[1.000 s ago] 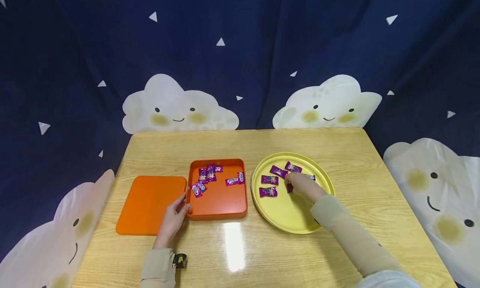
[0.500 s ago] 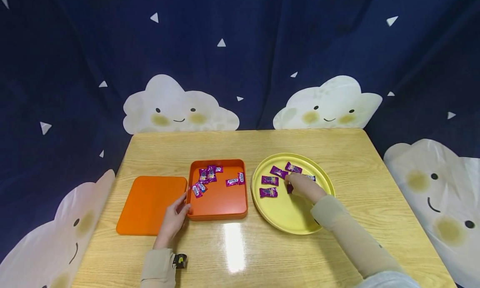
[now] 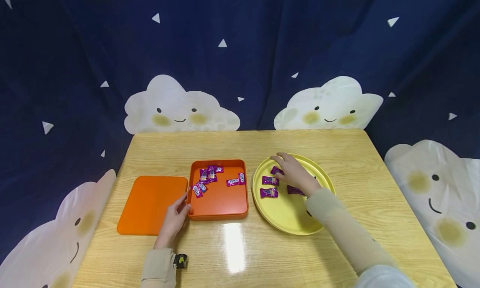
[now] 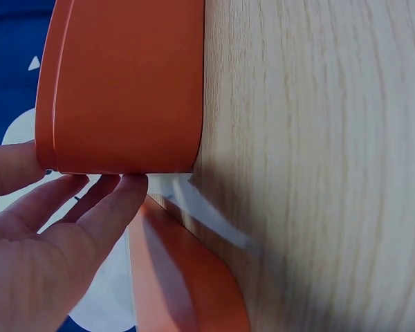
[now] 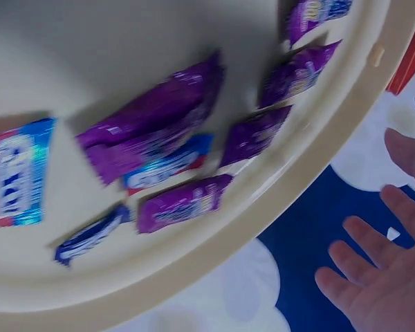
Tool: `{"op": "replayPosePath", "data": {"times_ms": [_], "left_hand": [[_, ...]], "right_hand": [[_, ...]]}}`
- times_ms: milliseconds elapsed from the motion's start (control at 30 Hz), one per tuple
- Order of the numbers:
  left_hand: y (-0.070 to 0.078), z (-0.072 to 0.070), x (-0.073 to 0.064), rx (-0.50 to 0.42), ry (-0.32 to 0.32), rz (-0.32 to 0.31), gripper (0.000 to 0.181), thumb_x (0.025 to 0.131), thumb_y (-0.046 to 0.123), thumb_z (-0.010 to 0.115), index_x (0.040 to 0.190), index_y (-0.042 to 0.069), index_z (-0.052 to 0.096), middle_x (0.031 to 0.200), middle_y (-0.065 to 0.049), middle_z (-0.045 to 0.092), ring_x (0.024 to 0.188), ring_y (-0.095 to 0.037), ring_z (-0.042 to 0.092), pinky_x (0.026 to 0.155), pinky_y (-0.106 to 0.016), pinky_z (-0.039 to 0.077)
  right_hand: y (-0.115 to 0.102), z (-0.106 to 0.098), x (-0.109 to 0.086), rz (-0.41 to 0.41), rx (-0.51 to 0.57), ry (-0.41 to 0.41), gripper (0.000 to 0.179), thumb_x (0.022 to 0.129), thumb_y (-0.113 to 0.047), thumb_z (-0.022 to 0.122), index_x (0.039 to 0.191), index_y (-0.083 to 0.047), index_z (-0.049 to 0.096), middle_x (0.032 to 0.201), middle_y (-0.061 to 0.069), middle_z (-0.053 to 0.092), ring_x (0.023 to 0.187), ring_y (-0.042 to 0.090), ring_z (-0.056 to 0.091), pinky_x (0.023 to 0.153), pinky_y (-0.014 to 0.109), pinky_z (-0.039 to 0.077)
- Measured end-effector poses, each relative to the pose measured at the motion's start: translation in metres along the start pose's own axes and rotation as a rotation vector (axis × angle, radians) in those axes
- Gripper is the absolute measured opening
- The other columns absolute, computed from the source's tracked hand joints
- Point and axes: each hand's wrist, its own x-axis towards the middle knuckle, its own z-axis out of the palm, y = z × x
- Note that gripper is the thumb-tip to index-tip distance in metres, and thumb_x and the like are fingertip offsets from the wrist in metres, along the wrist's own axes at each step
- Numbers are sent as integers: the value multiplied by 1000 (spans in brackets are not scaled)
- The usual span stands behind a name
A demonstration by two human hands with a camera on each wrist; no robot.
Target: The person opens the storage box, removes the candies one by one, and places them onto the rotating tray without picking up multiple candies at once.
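On the left, an open orange box (image 3: 219, 202) holds several purple and pink candy packets (image 3: 212, 174). My left hand (image 3: 174, 217) holds its left wall. In the left wrist view the thumb lies at the box's rim and the other fingertips touch the outer side wall. My right hand (image 3: 294, 171) hovers over the back of the yellow round tray (image 3: 283, 217), fingers loosely spread and holding nothing. Around it lie purple candy packets (image 3: 268, 192), some hidden under the hand. The right wrist view shows a large purple packet (image 5: 155, 117) overlapping a red-and-blue candy packet (image 5: 167, 166).
A flat orange lid (image 3: 151, 204) lies left of the box, partly behind the left hand. Box and tray stand side by side with a narrow gap on the wooden table (image 3: 210, 254). A dark blue curtain (image 3: 247, 38) with clouds hangs behind the table.
My right hand has moved up and left from the middle of the tray, its fingers opening out. A purple packet beneath it shows more fully. The left hand has stayed at the box.
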Motion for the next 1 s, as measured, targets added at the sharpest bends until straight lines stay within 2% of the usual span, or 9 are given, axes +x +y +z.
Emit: {"op": "replayPosePath", "data": {"times_ms": [100, 233, 400, 700, 867, 1000], "left_hand": [[0, 0, 0, -1, 1, 3, 49, 94, 9, 48, 140, 0, 33, 140, -23, 37, 122, -39, 41, 104, -48, 29], [0, 0, -1, -11, -2, -5, 50, 95, 10, 47, 141, 0, 32, 141, -22, 35, 124, -39, 40, 104, -48, 28], [0, 0, 0, -18, -10, -22, 50, 95, 10, 46, 142, 1, 30, 143, -21, 32, 126, -38, 38, 105, -47, 28], [-1, 1, 0, -26, -12, -15, 49, 96, 10, 45, 141, 1, 30, 143, -22, 33, 126, -38, 38, 105, -47, 28], [-1, 0, 0, -27, -10, 0, 49, 95, 9, 46, 141, 0, 31, 142, -22, 34, 125, -38, 39, 104, -47, 28], [0, 0, -1, -30, -6, 7, 49, 95, 9, 47, 140, 0, 32, 141, -23, 35, 123, -39, 41, 104, -48, 29]], "right_hand": [[-7, 1, 9, -42, -6, 48, 60, 79, -13, 70, 131, -1, 45, 131, 29, 41, 122, 43, 38, 103, 52, 29], [-19, 5, 22, -74, -23, 50, 63, 79, -14, 71, 134, -3, 42, 134, 27, 40, 125, 42, 35, 106, 51, 26], [-40, 9, 37, -88, -25, -11, 64, 82, -19, 68, 137, -6, 39, 138, 23, 37, 128, 38, 33, 107, 49, 26], [-77, 21, 62, -85, 1, -122, 62, 84, -21, 66, 138, -10, 39, 140, 19, 36, 129, 33, 34, 108, 44, 26], [-90, 33, 73, -91, -33, -181, 58, 85, -19, 64, 138, -10, 40, 136, 17, 41, 124, 30, 41, 106, 40, 31], [-100, 41, 80, -118, -11, -192, 49, 86, -16, 63, 131, -5, 48, 127, 16, 47, 114, 30, 48, 101, 39, 38]]}}
